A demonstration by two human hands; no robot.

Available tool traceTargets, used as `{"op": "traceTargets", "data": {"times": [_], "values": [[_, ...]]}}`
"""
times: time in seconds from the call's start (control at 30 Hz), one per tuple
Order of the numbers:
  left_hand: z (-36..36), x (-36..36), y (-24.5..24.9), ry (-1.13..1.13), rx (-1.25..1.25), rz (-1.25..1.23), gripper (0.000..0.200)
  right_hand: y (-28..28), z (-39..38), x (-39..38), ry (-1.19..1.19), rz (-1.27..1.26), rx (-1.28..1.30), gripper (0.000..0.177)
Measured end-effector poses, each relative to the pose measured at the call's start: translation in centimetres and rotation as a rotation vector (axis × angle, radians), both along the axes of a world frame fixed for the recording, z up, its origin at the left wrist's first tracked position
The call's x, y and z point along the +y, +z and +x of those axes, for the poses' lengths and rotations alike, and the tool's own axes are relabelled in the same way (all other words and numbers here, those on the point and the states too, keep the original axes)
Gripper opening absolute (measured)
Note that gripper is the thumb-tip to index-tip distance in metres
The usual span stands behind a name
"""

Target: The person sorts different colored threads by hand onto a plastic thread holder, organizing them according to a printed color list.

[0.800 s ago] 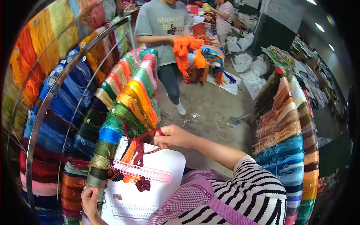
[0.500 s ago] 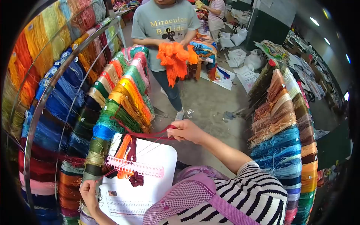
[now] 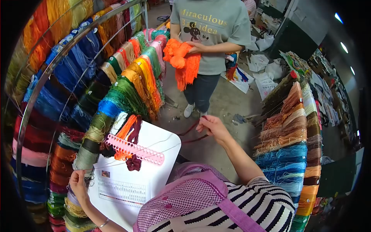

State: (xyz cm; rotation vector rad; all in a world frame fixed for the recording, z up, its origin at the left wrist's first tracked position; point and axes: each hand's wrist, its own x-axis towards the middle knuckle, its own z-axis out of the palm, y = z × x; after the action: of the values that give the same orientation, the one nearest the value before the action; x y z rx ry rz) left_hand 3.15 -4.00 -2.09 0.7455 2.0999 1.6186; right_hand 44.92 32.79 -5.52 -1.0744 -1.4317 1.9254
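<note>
My right hand (image 3: 211, 126) is stretched out to the right, pinching a dark red thread (image 3: 190, 130) that trails back toward the board. My left hand (image 3: 78, 182) grips the lower left edge of a white board (image 3: 154, 170) with a printed chart. A pink perforated thread organizer (image 3: 133, 149) lies across the board, with orange and dark red thread bundles (image 3: 130, 135) looped through its holes.
A curved metal rack (image 3: 58, 65) of many coloured thread skeins fills the left. Another rack of brown, blue and orange skeins (image 3: 293, 135) stands at the right. A person in a grey T-shirt (image 3: 210, 34) stands ahead holding an orange thread bundle (image 3: 181, 58). Bags and paper litter the concrete floor.
My right hand has pulled the dark red thread away from the rack, out to the right. The person with the orange bundle has come closer. My view has shifted right.
</note>
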Motion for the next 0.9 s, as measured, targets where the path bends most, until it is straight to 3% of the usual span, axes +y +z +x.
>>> {"op": "traceTargets", "data": {"times": [0.1, 0.17, 0.23, 0.3, 0.43, 0.5, 0.7, 0.73, 0.77, 0.8, 0.83, 0.9], "values": [[-1.4, -2.6, -1.9, 0.055, 0.162, 0.092, 0.020, -2.3, 2.1, 1.1, -0.090, -0.013, 0.025, 0.019], [-2.3, -4.6, -2.7, 0.214, 0.216, 0.061, 0.019, -3.7, 3.8, 1.9, -0.151, -0.066, 0.026, 0.018], [-2.8, -5.9, -2.8, 0.260, 0.235, 0.120, 0.020, -4.1, 5.3, 2.1, -0.141, -0.058, 0.001, 0.016], [-3.6, -7.8, -2.8, 0.412, 0.377, 0.072, 0.022, -5.1, 7.0, 2.2, -0.333, 0.018, -0.201, 0.016], [-2.5, -7.5, -0.7, 0.586, 0.603, 0.053, 0.023, -6.3, 10.1, 2.6, -0.402, -0.086, -0.186, 0.017], [0.1, -5.3, 0.7, 0.479, 0.554, 0.026, 0.019, -5.5, 10.3, 2.0, -0.269, -0.325, 0.162, 0.017], [13.8, 8.4, 6.0, -0.260, 0.113, -0.077, 0.008, -0.5, -3.7, -4.2, 0.179, -0.127, 0.341, 0.020], [15.6, 10.5, 6.0, -0.398, 0.114, 0.023, 0.009, 0.9, -6.0, -5.7, 0.253, 0.064, 0.202, 0.021], [16.8, 11.9, 7.0, -0.497, 0.188, -0.064, 0.009, 0.8, -7.9, -6.7, 0.347, 0.102, 0.236, 0.022], [17.4, 13.1, 7.4, -0.555, 0.215, -0.044, 0.007, 3.6, -8.9, -7.9, 0.491, 0.157, 0.276, 0.025], [17.1, 13.9, 7.6, -0.553, 0.217, -0.043, 0.007, 2.8, -10.5, -9.1, 0.528, 0.045, 0.436, 0.027], [16.4, 15.4, 7.6, -0.452, 0.153, 0.148, 0.006, 3.0, -10.8, -9.1, 0.756, -0.099, 0.428, 0.031]]}}
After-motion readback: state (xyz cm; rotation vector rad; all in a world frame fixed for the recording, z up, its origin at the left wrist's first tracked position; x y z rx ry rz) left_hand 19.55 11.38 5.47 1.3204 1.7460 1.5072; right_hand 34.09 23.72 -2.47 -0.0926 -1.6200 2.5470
